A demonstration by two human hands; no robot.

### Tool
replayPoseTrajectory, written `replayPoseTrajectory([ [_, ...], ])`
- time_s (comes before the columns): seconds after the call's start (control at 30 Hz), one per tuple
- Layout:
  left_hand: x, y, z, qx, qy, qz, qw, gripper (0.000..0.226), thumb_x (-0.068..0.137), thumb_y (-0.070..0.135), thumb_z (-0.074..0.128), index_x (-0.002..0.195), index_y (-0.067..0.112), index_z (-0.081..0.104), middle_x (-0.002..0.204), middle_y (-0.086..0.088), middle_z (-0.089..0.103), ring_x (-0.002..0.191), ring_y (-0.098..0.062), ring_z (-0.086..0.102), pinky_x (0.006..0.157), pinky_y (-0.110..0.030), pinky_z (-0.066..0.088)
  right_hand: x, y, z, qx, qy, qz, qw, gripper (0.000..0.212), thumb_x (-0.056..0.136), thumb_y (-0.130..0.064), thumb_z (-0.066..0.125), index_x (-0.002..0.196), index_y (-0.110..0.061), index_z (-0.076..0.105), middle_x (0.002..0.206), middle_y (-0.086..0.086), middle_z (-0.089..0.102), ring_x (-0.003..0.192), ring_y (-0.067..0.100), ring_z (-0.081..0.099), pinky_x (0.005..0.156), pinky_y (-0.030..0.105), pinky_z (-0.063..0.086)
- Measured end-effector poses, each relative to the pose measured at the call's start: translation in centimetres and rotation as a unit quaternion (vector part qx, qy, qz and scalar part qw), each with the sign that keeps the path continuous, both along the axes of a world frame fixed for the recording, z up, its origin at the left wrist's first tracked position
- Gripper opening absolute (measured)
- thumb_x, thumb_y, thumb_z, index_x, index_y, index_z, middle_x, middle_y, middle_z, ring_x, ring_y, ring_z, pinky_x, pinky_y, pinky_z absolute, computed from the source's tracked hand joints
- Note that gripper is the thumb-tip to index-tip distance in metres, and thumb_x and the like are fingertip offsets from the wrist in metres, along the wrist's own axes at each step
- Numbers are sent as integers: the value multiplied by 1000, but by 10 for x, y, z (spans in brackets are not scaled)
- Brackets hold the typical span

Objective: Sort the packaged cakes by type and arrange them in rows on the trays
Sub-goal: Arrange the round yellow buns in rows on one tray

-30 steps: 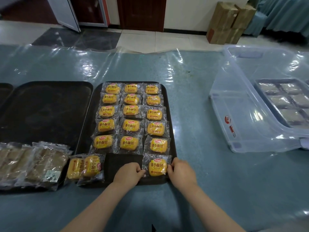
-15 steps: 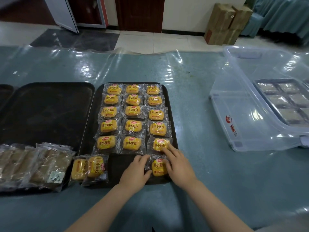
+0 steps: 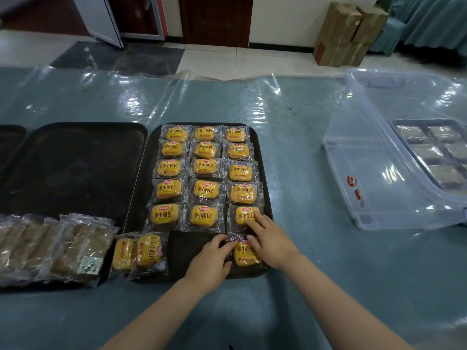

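Observation:
A black tray [image 3: 267,170] in the middle holds several yellow packaged cakes in three columns. In the nearest row lies one yellow cake [image 3: 244,254] at the right. My left hand [image 3: 211,261] touches that cake's left wrapper edge with its fingertips. My right hand [image 3: 271,239] lies across the cake's right side, its straight fingers pressing on the yellow cake [image 3: 243,215] in the row above. Two more yellow cakes [image 3: 140,252] lie overlapped at the tray's near left corner. Brown packaged cakes [image 3: 53,246] are heaped on the near edge of the left black tray [image 3: 75,168].
A clear plastic bin [image 3: 394,178] stands at the right, with a tray of pale wrapped cakes [image 3: 439,152] inside. A sliver of another black tray [image 3: 10,137] shows at the far left. Glossy plastic sheeting covers the blue table. Cardboard boxes [image 3: 348,34] stand on the floor beyond.
My right hand has moved from the near cake's right edge forward onto the cake in the row above. My left hand shifted slightly right along the near cake's wrapper.

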State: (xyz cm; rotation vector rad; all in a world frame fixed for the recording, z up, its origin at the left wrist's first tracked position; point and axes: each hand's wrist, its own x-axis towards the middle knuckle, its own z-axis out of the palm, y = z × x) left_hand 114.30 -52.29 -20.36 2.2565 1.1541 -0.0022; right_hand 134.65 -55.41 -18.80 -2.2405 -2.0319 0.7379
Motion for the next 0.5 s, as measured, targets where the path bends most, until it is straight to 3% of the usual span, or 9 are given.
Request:
replayPoseTrajectory([
  [0.33, -6, 1, 5, -28, -30, 13, 999, 55, 98, 30, 56, 148, 40, 35, 159, 7, 21, 143, -18, 29, 109, -36, 42, -10, -8, 5, 31, 20, -33, 999, 55, 104, -47, 36, 156, -31, 23, 166, -4, 11, 152, 22, 11, 123, 41, 17],
  [0.5, -23, 7, 13, -6, -52, 30, 998, 49, 99, 30, 55, 145, 34, 42, 154, 9, 29, 140, -14, 34, 108, -31, 42, -26, -13, 11, 96, 43, -62, 993, 49, 102, -39, 45, 148, -23, 39, 154, -3, 37, 144, 17, 29, 119, 35, 24],
])
